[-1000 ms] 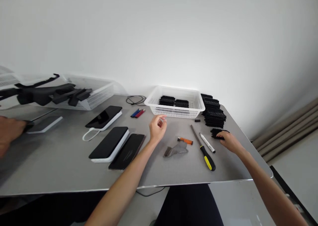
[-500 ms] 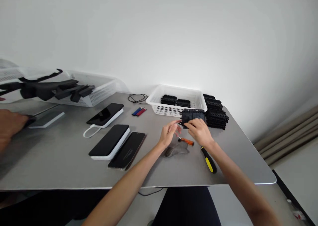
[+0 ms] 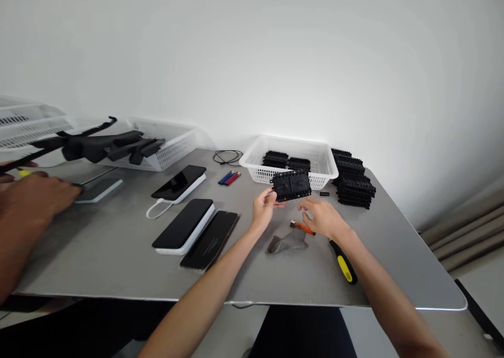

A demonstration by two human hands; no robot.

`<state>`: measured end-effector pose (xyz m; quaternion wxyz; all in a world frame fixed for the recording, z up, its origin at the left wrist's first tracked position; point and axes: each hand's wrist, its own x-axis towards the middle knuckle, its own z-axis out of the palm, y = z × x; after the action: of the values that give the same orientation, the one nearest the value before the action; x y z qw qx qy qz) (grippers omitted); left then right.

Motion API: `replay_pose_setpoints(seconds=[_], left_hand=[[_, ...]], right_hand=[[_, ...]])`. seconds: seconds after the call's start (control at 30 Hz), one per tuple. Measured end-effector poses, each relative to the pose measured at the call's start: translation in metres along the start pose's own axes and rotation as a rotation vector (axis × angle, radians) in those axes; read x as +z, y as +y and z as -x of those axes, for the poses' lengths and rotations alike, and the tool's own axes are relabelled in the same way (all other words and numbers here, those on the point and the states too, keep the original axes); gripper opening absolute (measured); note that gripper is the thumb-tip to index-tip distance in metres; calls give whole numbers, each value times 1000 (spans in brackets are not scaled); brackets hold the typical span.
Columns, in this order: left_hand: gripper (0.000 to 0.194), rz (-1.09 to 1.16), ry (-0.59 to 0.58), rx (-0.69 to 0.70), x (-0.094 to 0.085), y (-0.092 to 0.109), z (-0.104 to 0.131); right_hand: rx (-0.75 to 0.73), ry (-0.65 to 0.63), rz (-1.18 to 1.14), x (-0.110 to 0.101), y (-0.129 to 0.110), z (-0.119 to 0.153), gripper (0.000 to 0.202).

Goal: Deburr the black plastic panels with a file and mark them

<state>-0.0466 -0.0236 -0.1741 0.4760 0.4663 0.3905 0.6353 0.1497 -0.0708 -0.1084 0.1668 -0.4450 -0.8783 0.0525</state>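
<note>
Between the fingers and thumb of my left hand [image 3: 263, 209] is a black plastic plate [image 3: 292, 185] with toothed edges, tilted up in front of the white basket [image 3: 326, 181]. My right hand [image 3: 319, 215] is just right of and below the plate, off it, its fingers curled apart with nothing seen between them. Under that hand lies an orange lighter [image 3: 303, 228], partly hidden. A grey crumpled piece [image 3: 289, 242] rests nearer to me. The black and yellow handle [image 3: 344, 266] lies by my right wrist.
Similar black plates are stacked [image 3: 354, 187] right of the basket. Left are phones and white power packs [image 3: 185, 224], two lighters [image 3: 229, 178] and a cable [image 3: 228, 157]. Another person's hand [image 3: 39, 195] works at far left near baskets of black parts [image 3: 114, 145].
My right hand has come off the black plate, which now faces me in my left hand. A small black piece shows on the table beside the basket. The view has shifted slightly left.
</note>
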Motion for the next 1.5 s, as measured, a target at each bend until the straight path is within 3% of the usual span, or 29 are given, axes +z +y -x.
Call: replay_pose_setpoints(seconds=[0.1,0.23,0.43,0.93,1.13,1.27,1.4,1.5], left_hand=[[58,-12,4,8,0,-1,0],[60,-13,-4,5,2,0,2],[59,1,5,11,0,0,2],[57,-29,19,30,0,2,3],[50,3,-7,-1,2,5,5],[40,-43,-18,21,1,6,5],[34,-82,-1,36,1,6,5],[30,-124,-6,59,1,5,5]], right_hand=[[109,-205,-49,11,4,3,15],[188,-290,-106,25,9,3,14],[213,-256,-136,25,13,1,13],[63,-113,-373,-1,37,4,14],[32,-85,-917,-4,4,-21,31],[212,-269,-1304,5,-21,-38,48],[314,-376,-1647,12,-30,-47,41],[342,-421,-1738,15,-30,-49,34]])
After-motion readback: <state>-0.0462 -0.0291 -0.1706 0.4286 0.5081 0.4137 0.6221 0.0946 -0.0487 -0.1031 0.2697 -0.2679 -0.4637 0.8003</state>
